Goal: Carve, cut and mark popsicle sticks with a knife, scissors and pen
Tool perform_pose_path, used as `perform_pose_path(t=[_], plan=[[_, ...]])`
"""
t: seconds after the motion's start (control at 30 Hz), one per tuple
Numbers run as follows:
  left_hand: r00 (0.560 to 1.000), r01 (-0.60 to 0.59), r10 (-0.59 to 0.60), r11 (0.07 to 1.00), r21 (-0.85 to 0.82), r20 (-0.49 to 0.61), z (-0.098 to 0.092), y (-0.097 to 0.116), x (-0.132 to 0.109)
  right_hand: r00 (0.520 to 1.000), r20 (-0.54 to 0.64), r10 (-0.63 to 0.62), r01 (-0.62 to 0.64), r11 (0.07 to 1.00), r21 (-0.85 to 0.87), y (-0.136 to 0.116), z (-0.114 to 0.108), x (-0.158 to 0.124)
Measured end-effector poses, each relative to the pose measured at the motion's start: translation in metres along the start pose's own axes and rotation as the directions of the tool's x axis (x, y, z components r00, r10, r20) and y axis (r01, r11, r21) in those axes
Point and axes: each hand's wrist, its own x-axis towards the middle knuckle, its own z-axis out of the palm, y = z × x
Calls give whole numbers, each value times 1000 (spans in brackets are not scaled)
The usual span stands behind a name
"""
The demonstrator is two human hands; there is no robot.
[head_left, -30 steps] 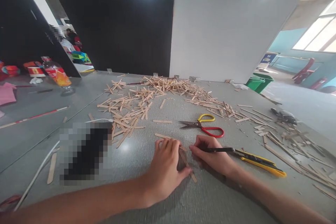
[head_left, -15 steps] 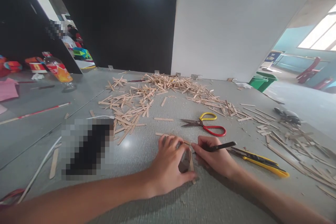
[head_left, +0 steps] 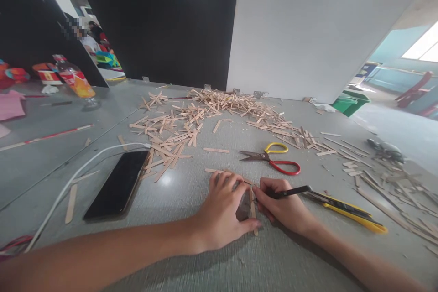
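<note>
Two wooden sticks meet at a corner on the grey table [head_left: 191,264]. My left hand [head_left: 224,210] arches over them with fingers spread, its fingertips on the far stick [head_left: 246,181] and its thumb on the lower end of the upright stick [head_left: 253,207]. A black pen [head_left: 292,191] is gripped in my right hand [head_left: 282,203], whose fingertips are by the corner; the pen's tip is hard to make out. Scissors [head_left: 270,159] with one yellow and one red handle lie open beyond my hands. To the right of my right hand is a yellow cutter [head_left: 356,212].
Loose sticks [head_left: 222,102] are heaped toward the black and white panels [head_left: 294,27]. A phone [head_left: 118,185] with a white cable [head_left: 65,191] lies at left, a bottle [head_left: 75,80] behind it. Cut strips [head_left: 383,191] litter the right side.
The view has shifted slightly, moving the scissors and cutter a little to the right in the picture. My right fingertips are slightly lower beside the corner. Both hands keep much the same pose.
</note>
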Motion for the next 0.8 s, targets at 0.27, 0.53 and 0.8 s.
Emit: perform_pose_path(t=[0.27, 0.53, 0.8], plan=[[1000, -1, 1, 1000, 0, -3, 3, -1, -2, 1000, 10, 14, -14, 1000, -4, -2, -1, -2], [1000, -1, 2, 999, 36, -3, 2, -2, 1, 1000, 17, -3, 3, 1000, -20, -3, -1, -1], [1000, -7, 6, 999, 32, 30, 0, 1, -1, 1000, 16, -14, 15, 1000, -25, -4, -3, -2]])
